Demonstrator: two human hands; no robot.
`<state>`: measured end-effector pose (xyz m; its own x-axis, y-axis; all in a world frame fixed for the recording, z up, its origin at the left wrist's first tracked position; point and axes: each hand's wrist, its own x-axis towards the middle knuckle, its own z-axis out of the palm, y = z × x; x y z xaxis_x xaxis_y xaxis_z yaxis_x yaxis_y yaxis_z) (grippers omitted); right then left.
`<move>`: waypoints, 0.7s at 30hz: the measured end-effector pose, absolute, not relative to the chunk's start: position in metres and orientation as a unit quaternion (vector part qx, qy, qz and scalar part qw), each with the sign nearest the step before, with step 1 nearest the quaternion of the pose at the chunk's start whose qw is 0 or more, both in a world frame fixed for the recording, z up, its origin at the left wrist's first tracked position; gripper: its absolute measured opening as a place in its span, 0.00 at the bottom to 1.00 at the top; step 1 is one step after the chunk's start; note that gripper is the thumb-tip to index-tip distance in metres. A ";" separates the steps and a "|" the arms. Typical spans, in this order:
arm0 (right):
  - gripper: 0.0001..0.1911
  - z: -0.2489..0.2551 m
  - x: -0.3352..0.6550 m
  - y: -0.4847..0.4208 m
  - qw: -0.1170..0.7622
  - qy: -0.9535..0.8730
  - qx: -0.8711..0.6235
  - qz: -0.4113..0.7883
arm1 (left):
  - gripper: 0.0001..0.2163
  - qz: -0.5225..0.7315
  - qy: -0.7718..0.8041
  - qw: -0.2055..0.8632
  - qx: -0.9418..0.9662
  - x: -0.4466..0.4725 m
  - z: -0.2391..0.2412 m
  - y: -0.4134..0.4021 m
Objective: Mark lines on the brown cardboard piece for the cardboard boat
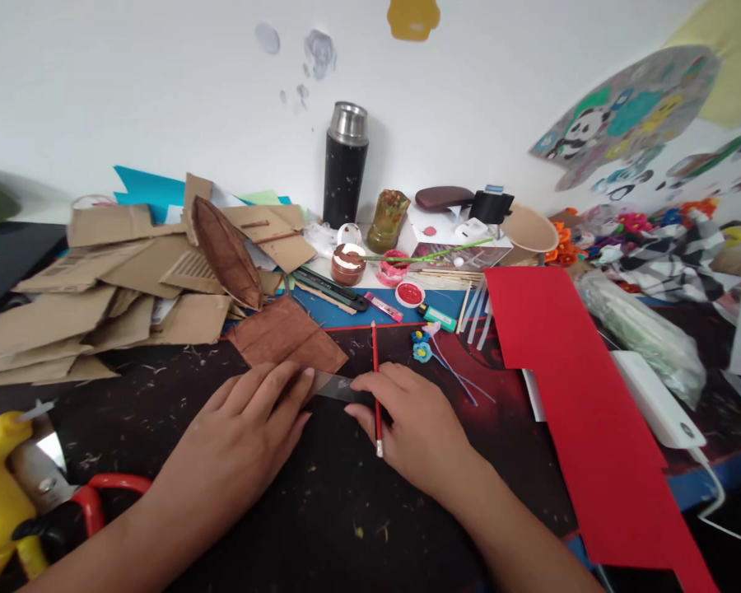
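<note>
Near the middle of the table, a square of brown-painted cardboard (290, 329) lies flat. A steel ruler (333, 387) runs along its lower right edge. My left hand (247, 420) is closed over the ruler's left end, fingers together and fingertips holding it down by the cardboard; its palm side is hidden. My right hand (413, 420) has a red pencil (375, 362) between its fingers, eraser end toward me. That hand's thumb and forefinger also touch the right end of the ruler. Above the square rests a brown leaf-shaped piece (226, 251).
Cardboard scraps (123, 272) pile up at left, above a yellow glue gun (0, 469) and red-handled scissors (92, 502). A black flask (346, 165), open paint jars (347, 263) and a utility knife (327, 287) stand or lie behind. Red card (580, 395) covers the right.
</note>
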<state>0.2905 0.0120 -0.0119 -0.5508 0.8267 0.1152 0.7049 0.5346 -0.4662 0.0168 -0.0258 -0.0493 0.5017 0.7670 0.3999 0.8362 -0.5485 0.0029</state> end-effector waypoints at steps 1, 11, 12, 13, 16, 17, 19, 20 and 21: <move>0.06 -0.011 0.292 0.013 0.162 -0.861 -0.441 0.196 | 0.22 -0.176 -0.461 0.101 -0.864 0.017 -0.049 -0.026; 0.09 0.001 0.301 0.007 0.137 -0.889 -0.372 0.230 | 0.23 -0.164 -0.468 0.086 -0.864 0.018 -0.052 -0.030; 0.08 0.002 0.300 0.006 0.131 -0.889 -0.372 0.233 | 0.23 -0.165 -0.463 0.092 -0.866 0.019 -0.051 -0.030; 0.08 0.002 0.299 0.005 0.127 -0.889 -0.371 0.236 | 0.23 -0.165 -0.459 0.095 -0.868 0.019 -0.049 -0.030; 0.08 0.003 0.298 0.005 0.128 -0.886 -0.365 0.255 | 0.23 -0.161 -0.456 0.101 -0.870 0.020 -0.045 -0.029; 0.09 0.003 0.298 0.005 0.133 -0.885 -0.361 0.262 | 0.23 -0.158 -0.453 0.106 -0.871 0.019 -0.043 -0.029; 0.10 0.002 0.298 0.006 0.147 -0.882 -0.355 0.274 | 0.22 -0.153 -0.440 0.114 -0.877 0.018 -0.041 -0.030; 0.11 0.001 0.298 0.006 0.157 -0.880 -0.352 0.278 | 0.21 -0.151 -0.431 0.115 -0.882 0.017 -0.040 -0.030; 0.11 0.001 0.298 0.007 0.167 -0.878 -0.350 0.281 | 0.21 -0.150 -0.422 0.112 -0.887 0.015 -0.040 -0.031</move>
<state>0.2982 0.0066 0.0008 -0.7000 0.7076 0.0963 0.5206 0.5980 -0.6094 0.0154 -0.0312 -0.0396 0.5991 0.7146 0.3611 0.7821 -0.6189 -0.0728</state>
